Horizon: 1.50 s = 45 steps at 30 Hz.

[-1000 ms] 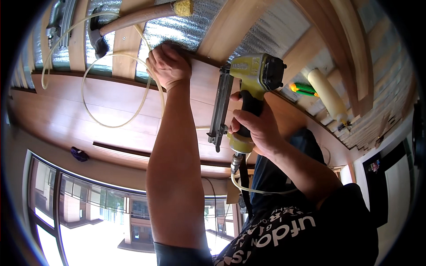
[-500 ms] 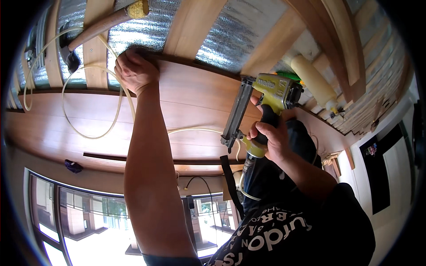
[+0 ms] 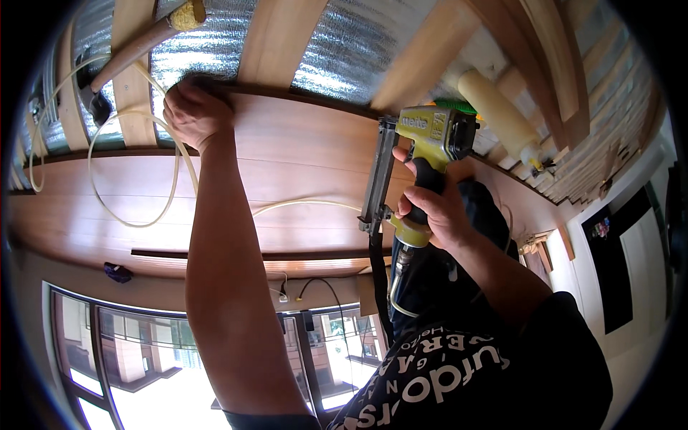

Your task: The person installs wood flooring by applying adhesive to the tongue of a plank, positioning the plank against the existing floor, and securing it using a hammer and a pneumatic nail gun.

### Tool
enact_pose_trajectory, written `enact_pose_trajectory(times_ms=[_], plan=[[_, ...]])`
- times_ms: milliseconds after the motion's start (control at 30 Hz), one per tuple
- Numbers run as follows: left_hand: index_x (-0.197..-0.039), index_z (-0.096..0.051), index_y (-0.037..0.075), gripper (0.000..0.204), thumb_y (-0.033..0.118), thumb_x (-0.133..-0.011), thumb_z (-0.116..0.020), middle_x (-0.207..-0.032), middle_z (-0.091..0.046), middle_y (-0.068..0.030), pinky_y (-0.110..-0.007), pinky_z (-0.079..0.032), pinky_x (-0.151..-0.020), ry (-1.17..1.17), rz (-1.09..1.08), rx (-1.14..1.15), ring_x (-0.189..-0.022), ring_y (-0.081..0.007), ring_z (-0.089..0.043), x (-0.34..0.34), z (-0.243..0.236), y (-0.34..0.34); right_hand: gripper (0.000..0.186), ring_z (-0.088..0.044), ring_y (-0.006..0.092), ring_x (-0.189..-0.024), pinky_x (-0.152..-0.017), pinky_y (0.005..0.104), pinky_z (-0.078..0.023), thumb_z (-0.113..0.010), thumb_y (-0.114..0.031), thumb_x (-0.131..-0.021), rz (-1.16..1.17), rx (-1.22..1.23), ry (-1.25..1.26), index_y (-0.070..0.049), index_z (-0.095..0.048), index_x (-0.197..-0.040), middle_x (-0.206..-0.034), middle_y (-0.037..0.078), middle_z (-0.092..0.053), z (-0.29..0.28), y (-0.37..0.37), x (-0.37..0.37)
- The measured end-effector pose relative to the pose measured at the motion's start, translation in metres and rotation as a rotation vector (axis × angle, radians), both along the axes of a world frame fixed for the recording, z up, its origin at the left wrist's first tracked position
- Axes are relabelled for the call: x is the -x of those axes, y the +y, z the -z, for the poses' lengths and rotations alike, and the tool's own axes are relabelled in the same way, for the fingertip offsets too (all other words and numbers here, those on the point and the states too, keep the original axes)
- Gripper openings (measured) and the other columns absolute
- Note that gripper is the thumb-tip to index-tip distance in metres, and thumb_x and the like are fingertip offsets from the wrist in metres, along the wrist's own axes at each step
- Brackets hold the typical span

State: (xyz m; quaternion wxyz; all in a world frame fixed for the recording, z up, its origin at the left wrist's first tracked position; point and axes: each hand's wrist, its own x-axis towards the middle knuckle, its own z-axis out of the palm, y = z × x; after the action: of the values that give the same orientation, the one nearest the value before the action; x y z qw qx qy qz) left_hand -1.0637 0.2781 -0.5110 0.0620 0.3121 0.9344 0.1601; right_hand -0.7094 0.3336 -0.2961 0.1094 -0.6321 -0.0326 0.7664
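My left hand [image 3: 197,115] lies at the far edge of the reddish-brown wooden floorboards [image 3: 308,154]. Its fingers curl over the outermost board's edge, their tips partly hidden. In my right hand [image 3: 437,211] is a yellow-green and black pneumatic nail gun [image 3: 428,136], gripped by its black handle. The gun's long dark magazine [image 3: 380,175] is on its left side, above the boards, and its head is near their far edge. A pale air hose [image 3: 308,203] curves across the boards, loops by my left wrist, and another stretch hangs below the gun's handle.
A wooden-handled hammer [image 3: 136,57] lies across battens [image 3: 279,43] over silver foil at the far left. A cream glue bottle [image 3: 498,111] lies right of the gun, near loose curved planks [image 3: 545,64]. A dark strip [image 3: 193,256] rests on the boards; glass doors [image 3: 143,351] stand behind.
Both arms and most of the surroundings have shifted left in the view. The nail gun appears slightly higher, its head nearer the boards' far edge. Both hands keep their grips.
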Motion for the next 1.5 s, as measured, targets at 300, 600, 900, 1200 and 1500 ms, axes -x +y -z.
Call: enact_pose_trajectory(times_ms=[300, 600, 900, 1200, 1500], plan=[[-0.099, -0.07, 0.004, 0.043, 0.037, -0.105, -0.043, -0.101, -0.07, -0.019, -0.051, -0.048, -0.089, 0.015, -0.041, 0.03, -0.099, -0.041, -0.064, 0.003, 0.006, -0.004, 0.048, -0.064, 0.0159, -0.071, -0.07, 0.0361, -0.061, -0.065, 0.002, -0.091, -0.054, 0.012, -0.065, 0.002, -0.049, -0.136, -0.099, 0.009, -0.061, -0.001, -0.001, -0.019], [-0.096, -0.071, 0.003, 0.044, 0.036, -0.105, -0.043, -0.097, -0.07, -0.02, -0.051, -0.049, -0.088, 0.032, -0.046, 0.003, -0.096, -0.0414, -0.065, -0.001, 0.007, -0.003, 0.05, -0.064, 0.0138, -0.072, -0.069, 0.0343, -0.06, -0.065, 0.002, -0.09, -0.09, 0.04, -0.059, 0.002, -0.052, -0.138, -0.115, 0.011, -0.063, -0.001, 0.0, -0.042], [-0.11, -0.068, -0.002, 0.052, 0.04, -0.105, -0.037, -0.114, -0.07, -0.0233, -0.053, -0.048, -0.095, -0.036, -0.106, 0.099, -0.106, -0.0433, -0.064, -0.002, 0.0, 0.0, 0.066, -0.064, 0.0142, -0.072, -0.074, 0.0324, -0.057, -0.064, 0.003, -0.087, -0.299, 0.04, -0.065, 0.0, -0.043, -0.15, -0.109, 0.01, -0.065, -0.022, 0.013, -0.066], [-0.112, -0.068, -0.001, 0.051, 0.041, -0.105, -0.04, -0.112, -0.071, -0.0225, -0.052, -0.051, -0.092, 0.012, -0.09, 0.127, -0.104, -0.0415, -0.067, 0.014, 0.012, -0.012, 0.07, -0.067, 0.0157, -0.076, -0.073, 0.0345, -0.057, -0.059, 0.005, -0.084, -0.181, 0.0, -0.127, 0.0, -0.042, -0.152, -0.16, 0.011, -0.045, -0.043, -0.023, -0.155], [-0.113, -0.07, 0.003, 0.053, 0.044, -0.105, -0.038, -0.116, -0.071, -0.0214, -0.054, -0.051, -0.093, 0.104, -0.078, 0.22, -0.107, -0.0425, -0.067, 0.018, 0.019, -0.015, 0.068, -0.064, 0.0161, -0.075, -0.071, 0.0379, -0.058, -0.058, 0.001, -0.084, -0.014, 0.092, -0.128, -0.003, -0.042, -0.15, -0.16, 0.011, -0.045, -0.009, -0.005, -0.179]])
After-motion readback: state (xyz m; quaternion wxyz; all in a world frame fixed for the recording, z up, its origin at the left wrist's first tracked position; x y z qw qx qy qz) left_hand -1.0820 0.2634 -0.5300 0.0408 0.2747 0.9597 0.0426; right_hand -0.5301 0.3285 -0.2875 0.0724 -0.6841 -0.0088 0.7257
